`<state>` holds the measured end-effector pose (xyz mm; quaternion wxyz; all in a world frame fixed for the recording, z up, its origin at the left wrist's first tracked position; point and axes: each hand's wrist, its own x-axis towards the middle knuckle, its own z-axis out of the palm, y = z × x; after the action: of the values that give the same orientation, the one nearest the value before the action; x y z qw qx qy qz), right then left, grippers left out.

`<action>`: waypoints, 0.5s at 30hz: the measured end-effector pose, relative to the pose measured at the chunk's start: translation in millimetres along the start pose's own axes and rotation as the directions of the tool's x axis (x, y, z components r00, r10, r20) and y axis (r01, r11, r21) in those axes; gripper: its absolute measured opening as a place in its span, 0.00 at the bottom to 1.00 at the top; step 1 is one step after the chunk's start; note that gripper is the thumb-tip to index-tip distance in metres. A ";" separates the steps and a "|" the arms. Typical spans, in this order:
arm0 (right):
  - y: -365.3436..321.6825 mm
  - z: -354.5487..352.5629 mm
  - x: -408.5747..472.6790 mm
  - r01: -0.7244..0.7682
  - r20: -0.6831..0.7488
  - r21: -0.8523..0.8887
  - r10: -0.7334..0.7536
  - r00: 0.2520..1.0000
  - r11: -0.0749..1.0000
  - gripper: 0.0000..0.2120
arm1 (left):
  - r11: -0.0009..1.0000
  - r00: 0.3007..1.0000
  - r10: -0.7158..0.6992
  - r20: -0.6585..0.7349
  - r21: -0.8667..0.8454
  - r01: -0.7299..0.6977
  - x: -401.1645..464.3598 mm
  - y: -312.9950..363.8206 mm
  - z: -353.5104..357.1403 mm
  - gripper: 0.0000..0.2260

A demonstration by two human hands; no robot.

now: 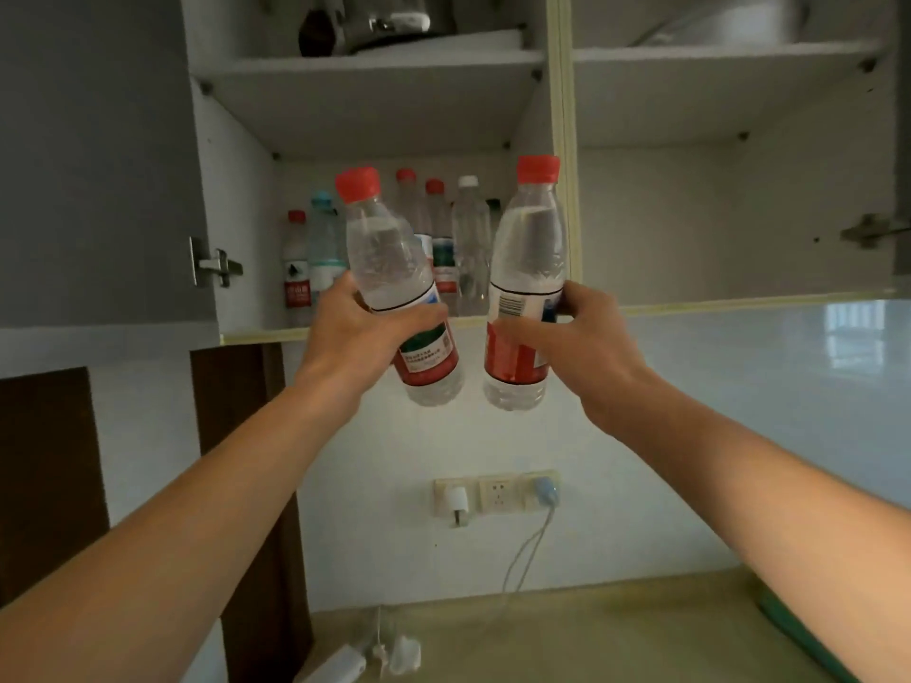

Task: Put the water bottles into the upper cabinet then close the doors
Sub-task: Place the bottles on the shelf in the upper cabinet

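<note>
Overhead, cabinet [374, 110] stands open; my left hand [355, 332] and right hand [581, 337] each grasp a bottle upright, fingers wrapped round, ready for shelving.

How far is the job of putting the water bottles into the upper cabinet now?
Done: several clear plastic bottles already stand on the cabinet's lower left shelf. In hand: the left hand holds one red-capped clear bottle and the right hand holds another, both in front of that shelf. Left: set these two inside, then close the doors; the cabinet stands open.

Both arms reach upward, left grip [362, 332] and right grip [574, 337] each curled tight.
</note>
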<state>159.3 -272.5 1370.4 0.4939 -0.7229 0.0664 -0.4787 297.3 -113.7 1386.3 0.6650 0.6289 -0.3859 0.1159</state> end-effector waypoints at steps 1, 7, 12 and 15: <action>-2.5 -0.4 17.9 0.020 -0.008 0.006 -0.019 1.000 1.000 0.16 | 1.000 1.000 0.004 -0.017 -0.001 -0.004 16.0 3.0 3.9 0.20; -8.5 -1.6 112.8 0.109 -0.017 0.014 -0.108 0.994 0.994 0.15 | 0.999 0.997 0.031 -0.073 0.046 -0.028 102.4 11.0 27.1 0.25; 6.5 9.4 159.0 0.088 -0.018 -0.023 -0.088 0.996 0.996 0.18 | 0.991 0.998 0.035 -0.044 0.132 -0.029 148.1 5.1 40.9 0.32; 18.9 16.0 173.7 0.093 -0.055 -0.061 -0.096 0.994 0.994 0.18 | 0.983 0.996 0.065 -0.067 0.178 -0.052 165.9 -0.1 49.8 0.29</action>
<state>271.1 -370.4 1463.6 0.4473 -0.7251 0.0604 -0.5201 391.1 -214.9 1491.2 0.6168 0.6688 -0.3681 0.1917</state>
